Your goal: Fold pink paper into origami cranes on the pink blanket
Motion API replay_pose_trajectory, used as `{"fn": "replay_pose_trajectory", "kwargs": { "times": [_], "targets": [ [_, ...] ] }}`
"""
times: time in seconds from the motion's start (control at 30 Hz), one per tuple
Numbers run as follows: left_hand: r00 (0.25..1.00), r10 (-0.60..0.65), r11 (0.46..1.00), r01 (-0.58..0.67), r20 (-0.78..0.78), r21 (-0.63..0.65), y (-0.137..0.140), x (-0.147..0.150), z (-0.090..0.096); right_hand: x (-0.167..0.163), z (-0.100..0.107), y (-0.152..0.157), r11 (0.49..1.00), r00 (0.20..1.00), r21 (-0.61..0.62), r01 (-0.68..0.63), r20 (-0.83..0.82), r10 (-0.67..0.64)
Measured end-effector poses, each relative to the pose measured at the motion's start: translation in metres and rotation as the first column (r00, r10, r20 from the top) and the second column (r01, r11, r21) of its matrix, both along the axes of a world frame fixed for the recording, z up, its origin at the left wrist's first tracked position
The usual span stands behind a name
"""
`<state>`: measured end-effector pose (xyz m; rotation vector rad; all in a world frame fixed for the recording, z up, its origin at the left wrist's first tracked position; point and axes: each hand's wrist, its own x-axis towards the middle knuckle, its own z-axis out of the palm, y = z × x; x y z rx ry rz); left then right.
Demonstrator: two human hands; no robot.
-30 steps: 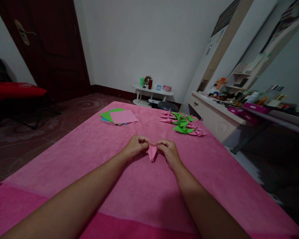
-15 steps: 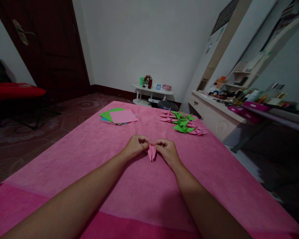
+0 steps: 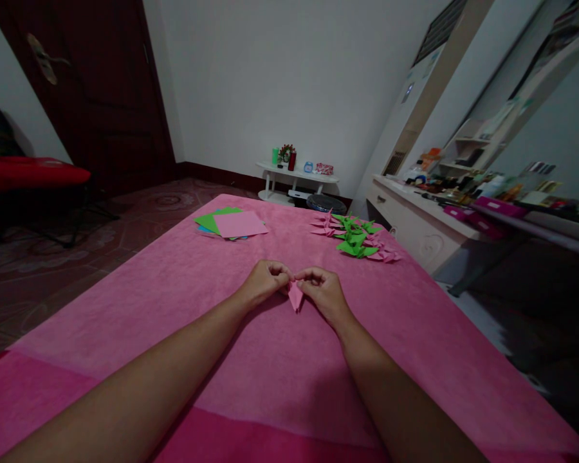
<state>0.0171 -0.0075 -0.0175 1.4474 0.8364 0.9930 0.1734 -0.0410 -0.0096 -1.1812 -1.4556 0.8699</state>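
Item 1: left hand [image 3: 266,281], bare; rounded back, short thumb, slender fingers [image 3: 276,265], fine detail too small to read. Item 2: right hand [image 3: 322,292], ungloved; similar build, knuckles softly marked. Item 3: left forearm [image 3: 149,379], uncovered over its whole visible length; smooth outline, narrow at the wrist, broadening steadily toward the elbow end. Item 4: right forearm [image 3: 395,379], likewise uncovered; matching taper, smooth surface, its broader end in deep shade.
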Motion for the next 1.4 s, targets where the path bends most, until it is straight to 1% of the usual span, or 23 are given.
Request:
{"fn": "replay_pose_trajectory", "kwargs": {
  "times": [0.07, 0.17, 0.3, 0.37, 0.43, 0.57, 0.67, 0.77, 0.87, 0.97, 1.07, 1.23, 1.33, 1.4],
  "targets": [
    [1.000, -0.010, 1.000, 0.011, -0.017, 0.026, -0.001, 0.000, 0.001, 0.000, -0.001, 0.001, 1.000, 1.000, -0.002, 0.002, 0.006, -0.002],
    [0.999, 0.020, 0.998, -0.019, -0.025, 0.054, -0.002, 0.002, 0.001, 0.001, -0.004, 0.002, 1.000, 1.000, 0.007, -0.005, -0.001, 0.005],
    [0.994, 0.070, 0.994, -0.077, 0.087, 0.078, 0.000, 0.003, 0.000, 0.002, -0.004, 0.003, 1.000, 0.993, -0.003, -0.023, -0.114, 0.023],
    [0.988, 0.073, 0.993, -0.084, 0.139, 0.078, 0.000, 0.003, 0.000, 0.003, -0.003, 0.004, 0.999, 0.986, -0.034, -0.030, -0.167, 0.024],
    [0.985, 0.062, 0.994, -0.076, 0.163, 0.077, 0.000, 0.002, 0.001, 0.003, -0.003, 0.004, 0.999, 0.982, -0.041, -0.035, -0.188, 0.027],
    [0.979, 0.041, 0.995, -0.058, 0.202, 0.077, -0.003, 0.002, 0.006, 0.005, -0.005, 0.004, 0.999, 0.987, 0.025, -0.047, -0.153, 0.050],
    [0.979, 0.055, 0.995, -0.069, 0.195, 0.066, -0.006, 0.004, 0.009, 0.008, -0.006, 0.004, 0.997, 0.995, 0.079, -0.006, -0.094, 0.013],
    [0.981, 0.058, 0.998, -0.063, 0.186, 0.021, -0.007, 0.004, 0.008, 0.009, -0.004, 0.003, 0.993, 0.997, 0.114, 0.031, -0.070, -0.023],
    [0.973, 0.075, 0.997, -0.067, 0.218, -0.046, -0.007, 0.004, 0.007, 0.009, -0.001, 0.001, 0.989, 0.997, 0.143, 0.033, -0.069, -0.024],
    [0.969, 0.071, 0.996, -0.058, 0.236, -0.062, -0.009, 0.003, 0.008, 0.008, 0.000, 0.001, 0.985, 0.997, 0.165, 0.039, -0.077, -0.027],
    [0.971, 0.066, 0.997, -0.058, 0.228, -0.042, -0.010, 0.004, 0.011, 0.008, -0.001, 0.003, 0.987, 0.997, 0.151, 0.057, -0.066, -0.048],
    [0.970, 0.130, 0.991, -0.121, 0.206, -0.053, -0.009, 0.006, 0.011, 0.007, 0.001, 0.002, 0.995, 0.998, 0.095, 0.029, -0.065, -0.023],
    [0.966, 0.104, 0.993, -0.086, 0.237, -0.082, -0.009, 0.006, 0.010, 0.008, 0.005, 0.001, 0.999, 0.998, 0.039, 0.016, -0.056, -0.013],
    [0.955, 0.075, 0.990, -0.039, 0.285, -0.132, -0.010, 0.006, 0.009, 0.008, 0.006, 0.001, 1.000, 0.999, 0.026, 0.006, -0.045, -0.005]
  ]
}}
